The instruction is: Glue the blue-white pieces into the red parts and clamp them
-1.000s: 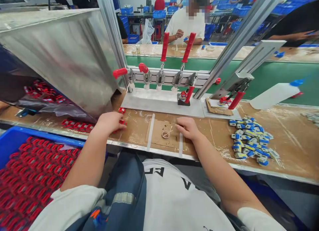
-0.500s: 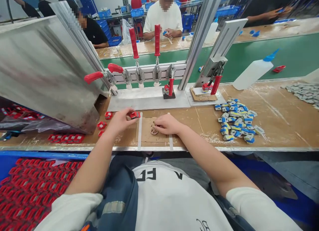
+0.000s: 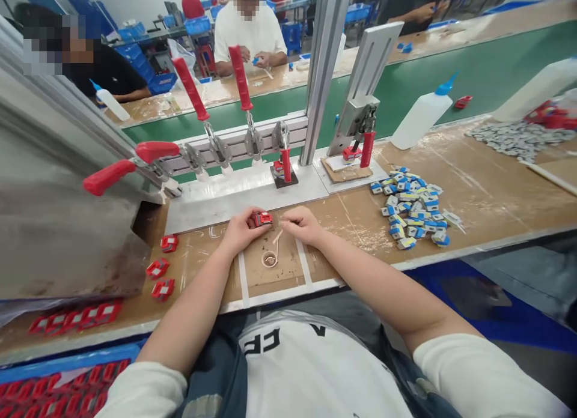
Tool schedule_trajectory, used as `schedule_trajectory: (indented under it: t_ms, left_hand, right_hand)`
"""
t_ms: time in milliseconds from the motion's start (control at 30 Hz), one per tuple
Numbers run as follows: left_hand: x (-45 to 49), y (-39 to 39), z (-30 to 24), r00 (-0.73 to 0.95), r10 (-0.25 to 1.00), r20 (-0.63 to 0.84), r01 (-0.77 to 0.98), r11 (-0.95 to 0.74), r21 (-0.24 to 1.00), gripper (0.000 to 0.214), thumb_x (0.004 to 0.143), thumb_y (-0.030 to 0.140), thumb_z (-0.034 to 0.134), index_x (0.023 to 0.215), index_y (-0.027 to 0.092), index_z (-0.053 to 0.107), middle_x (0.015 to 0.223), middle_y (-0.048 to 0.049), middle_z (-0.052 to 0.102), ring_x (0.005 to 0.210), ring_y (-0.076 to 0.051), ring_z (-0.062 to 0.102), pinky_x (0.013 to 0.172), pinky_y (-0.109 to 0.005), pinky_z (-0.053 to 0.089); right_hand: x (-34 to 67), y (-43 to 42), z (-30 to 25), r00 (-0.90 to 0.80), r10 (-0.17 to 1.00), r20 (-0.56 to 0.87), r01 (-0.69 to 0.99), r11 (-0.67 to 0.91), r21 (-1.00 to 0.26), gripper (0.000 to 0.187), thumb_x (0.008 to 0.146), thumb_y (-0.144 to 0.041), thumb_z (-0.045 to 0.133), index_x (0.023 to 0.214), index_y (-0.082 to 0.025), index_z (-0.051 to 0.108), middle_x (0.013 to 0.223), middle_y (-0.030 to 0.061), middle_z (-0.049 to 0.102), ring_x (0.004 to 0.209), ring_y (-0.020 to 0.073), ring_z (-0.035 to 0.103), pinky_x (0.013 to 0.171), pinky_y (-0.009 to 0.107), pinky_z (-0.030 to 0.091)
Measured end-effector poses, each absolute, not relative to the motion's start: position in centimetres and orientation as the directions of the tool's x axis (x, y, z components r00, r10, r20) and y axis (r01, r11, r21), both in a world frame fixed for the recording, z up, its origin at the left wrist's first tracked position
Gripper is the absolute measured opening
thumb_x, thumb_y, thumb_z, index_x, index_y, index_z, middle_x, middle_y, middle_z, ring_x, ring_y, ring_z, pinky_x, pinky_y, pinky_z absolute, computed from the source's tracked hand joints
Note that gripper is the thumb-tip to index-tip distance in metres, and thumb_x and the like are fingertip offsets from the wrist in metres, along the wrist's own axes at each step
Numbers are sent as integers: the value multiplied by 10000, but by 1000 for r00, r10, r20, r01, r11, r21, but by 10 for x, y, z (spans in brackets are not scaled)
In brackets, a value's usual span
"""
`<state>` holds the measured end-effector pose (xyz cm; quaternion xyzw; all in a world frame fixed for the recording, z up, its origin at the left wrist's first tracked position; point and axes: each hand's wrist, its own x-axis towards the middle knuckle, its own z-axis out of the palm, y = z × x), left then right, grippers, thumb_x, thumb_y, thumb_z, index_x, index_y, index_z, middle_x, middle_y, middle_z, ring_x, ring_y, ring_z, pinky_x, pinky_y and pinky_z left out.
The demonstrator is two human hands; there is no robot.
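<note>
My left hand [image 3: 241,227] pinches a small red plastic part [image 3: 262,218] just above the brown worktop [image 3: 487,190]. My right hand [image 3: 302,223] is closed in a pinch right beside that part, holding the end of a thin pale stick [image 3: 276,238] that slants down to a small round ring [image 3: 269,259] on the taped square of the worktop. A few loose red parts [image 3: 160,268] lie to the left of my left hand. A pile of blue, yellow and white parts [image 3: 411,209] lies to the right of my right hand.
A row of red-handled toggle clamps [image 3: 211,136] on a metal plate stands behind my hands. A steel hopper [image 3: 54,226] fills the left. A blue crate of red parts [image 3: 54,391] sits low left. White squeeze bottles [image 3: 421,115] stand at right. Other people work across the green conveyor [image 3: 496,63].
My left hand carried a red part from the left to the middle. My right hand lifted from the ring and met it. The camera swung to the right.
</note>
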<state>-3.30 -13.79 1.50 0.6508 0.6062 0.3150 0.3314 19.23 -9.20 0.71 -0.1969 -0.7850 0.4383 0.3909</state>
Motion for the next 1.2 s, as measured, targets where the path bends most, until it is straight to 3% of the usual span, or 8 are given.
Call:
schedule_trajectory:
  t_ms: [67,167,767,1200]
  left_hand:
    - [-31,-138,17,60,998,-25,591,-16,807,436,787,482,829,1136,240,732,707,46,614,620,-139,515,599,-268,392]
    - [-28,-137,20,65,997,-51,613,1,790,429,771,475,837,1118,240,745,651,56,574,610,-145,513,596,-275,375]
    - [-24,-136,24,64,997,-49,660,-6,751,368,745,424,854,1047,235,761,649,52,624,606,-153,555,601,-281,398]
    - [-26,-137,21,34,999,-18,645,-8,764,368,742,422,847,1044,233,754,646,56,624,594,-142,544,589,-268,398]
  right_hand:
    - [191,-87,6,-429,796,427,25,483,-875,448,969,-411,537,606,-234,343,590,-44,313,575,111,304,588,297,279]
    - [187,-82,4,-303,880,367,99,412,-906,480,967,-487,559,613,-235,355,604,-37,317,601,123,313,599,301,293]
    - [181,-80,-2,-354,871,340,191,423,-886,570,996,-616,542,624,-235,339,609,-37,323,612,127,316,612,306,291]
    - [185,-80,-2,-302,866,398,293,482,-826,522,998,-491,566,608,-233,335,589,-39,325,592,123,314,605,312,267]
